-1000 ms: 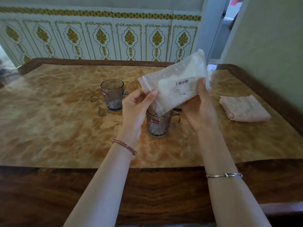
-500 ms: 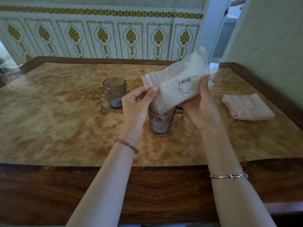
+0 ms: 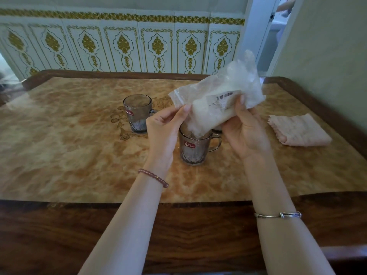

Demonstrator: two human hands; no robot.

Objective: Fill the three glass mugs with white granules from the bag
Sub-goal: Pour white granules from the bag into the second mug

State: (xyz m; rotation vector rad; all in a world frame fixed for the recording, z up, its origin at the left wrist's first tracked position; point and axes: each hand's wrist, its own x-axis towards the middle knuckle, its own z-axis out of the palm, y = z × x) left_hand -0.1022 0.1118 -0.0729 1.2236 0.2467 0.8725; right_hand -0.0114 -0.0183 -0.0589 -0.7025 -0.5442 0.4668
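A clear plastic bag (image 3: 222, 96) of white granules is tilted with its low corner inside the near glass mug (image 3: 191, 150), where white granules show through the glass. My left hand (image 3: 165, 132) pinches the bag's lower left edge. My right hand (image 3: 245, 130) grips the bag from the right, below its barcode label. A second glass mug (image 3: 137, 114) stands farther back on the left, with a little white at its bottom. Part of another mug (image 3: 217, 129) peeks out behind the bag and my right hand, mostly hidden.
A folded pink cloth (image 3: 299, 130) lies on the table at the right. The marbled tabletop (image 3: 59, 147) has a raised dark wooden rim all around. A tiled wall runs behind the table, and a doorway opens at the back right.
The bag has tipped lower, so its corner now sits inside the near mug. Both hands came down slightly with it.
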